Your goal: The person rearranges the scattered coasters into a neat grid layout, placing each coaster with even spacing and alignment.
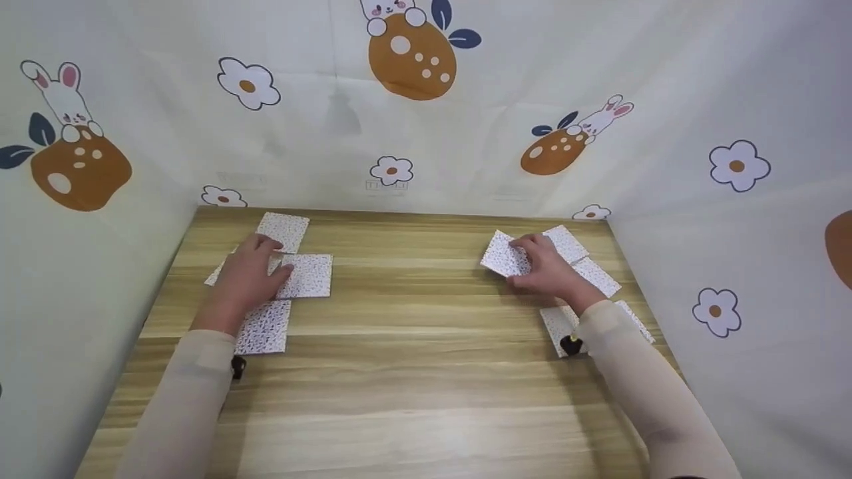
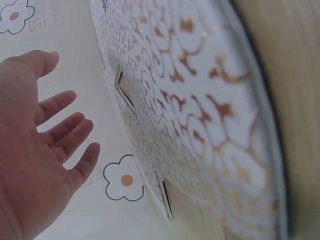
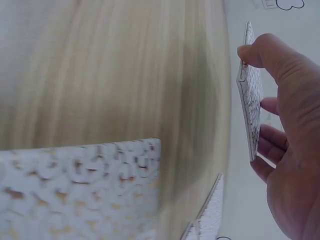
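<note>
Left hand: the left hand (image 1: 249,276) is above the tiles toward the surface's far left corner; its grip is wide, thumb away from the loosely bent fingers, with nothing held.
Left group: far tile (image 1: 285,229) near the surface's far edge; inner tile (image 1: 309,276) just right of the hand; near tile (image 1: 263,329) toward the left edge; outer tile (image 1: 214,274) mostly hidden by the hand.
Right hand: the right hand (image 1: 549,269) has a narrow grip, pinching one tile between thumb and fingers.
Held tile: the held tile (image 1: 500,254) is raised and tilted, left of the tiles by the surface's far right corner.
Right group: corner tile (image 1: 566,243) and side tile (image 1: 599,276) lie close together near that corner; sleeve tile (image 1: 558,324) and edge tile (image 1: 636,319) lie nearer, toward the right edge, partly covered by the right sleeve (image 1: 616,339).
Tile faces: white with gold-brown scrollwork.
Surface: wood-grained surface (image 1: 413,346).
Surround: pale curtain (image 1: 306,140) printed with rabbits, orange fruit and flowers.
</note>
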The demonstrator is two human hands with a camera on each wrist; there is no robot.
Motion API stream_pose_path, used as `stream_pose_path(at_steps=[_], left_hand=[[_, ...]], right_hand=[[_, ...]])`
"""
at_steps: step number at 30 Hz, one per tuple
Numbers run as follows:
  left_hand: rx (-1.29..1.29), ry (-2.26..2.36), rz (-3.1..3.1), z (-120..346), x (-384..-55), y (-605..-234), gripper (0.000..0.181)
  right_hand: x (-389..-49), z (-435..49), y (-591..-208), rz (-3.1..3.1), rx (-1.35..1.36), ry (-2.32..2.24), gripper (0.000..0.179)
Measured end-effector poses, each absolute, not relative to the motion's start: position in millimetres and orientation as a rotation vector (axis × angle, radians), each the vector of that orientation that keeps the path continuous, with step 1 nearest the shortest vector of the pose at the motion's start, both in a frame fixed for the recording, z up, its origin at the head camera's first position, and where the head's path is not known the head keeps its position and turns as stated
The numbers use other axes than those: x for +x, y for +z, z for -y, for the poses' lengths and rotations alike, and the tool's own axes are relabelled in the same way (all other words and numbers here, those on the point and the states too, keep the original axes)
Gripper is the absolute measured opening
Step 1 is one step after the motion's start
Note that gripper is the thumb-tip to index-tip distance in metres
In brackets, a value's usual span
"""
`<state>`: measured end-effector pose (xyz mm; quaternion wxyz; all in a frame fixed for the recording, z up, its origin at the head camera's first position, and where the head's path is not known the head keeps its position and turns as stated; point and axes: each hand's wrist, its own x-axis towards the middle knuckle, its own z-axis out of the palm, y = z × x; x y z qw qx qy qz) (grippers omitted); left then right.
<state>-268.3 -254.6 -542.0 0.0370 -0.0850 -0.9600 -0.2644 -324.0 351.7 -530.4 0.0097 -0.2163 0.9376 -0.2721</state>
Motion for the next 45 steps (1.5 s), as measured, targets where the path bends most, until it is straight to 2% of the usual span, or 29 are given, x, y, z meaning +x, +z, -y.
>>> stream_pose_path(at_steps=[13,26,36,45], left_hand=[[-0.256,-0.789,2.957,255,-269,-541,0.053],[-0.256,-0.812,2.961,256,-269,-540,0.055],[-0.251,-0.808,2.962,255,-269,-540,0.055],[-0.244,-0.783,2.953,252,-271,-541,0.055]], right_hand=[[-356,-325,-501,-2.786,-0.846,-0.681,0.078],[-375,-313,-485,-2.704,-0.962,-0.707,0.075],[-381,-310,-482,-2.692,-0.947,-0.69,0.073],[-390,-313,-498,-2.7,-0.998,-0.699,0.072]])
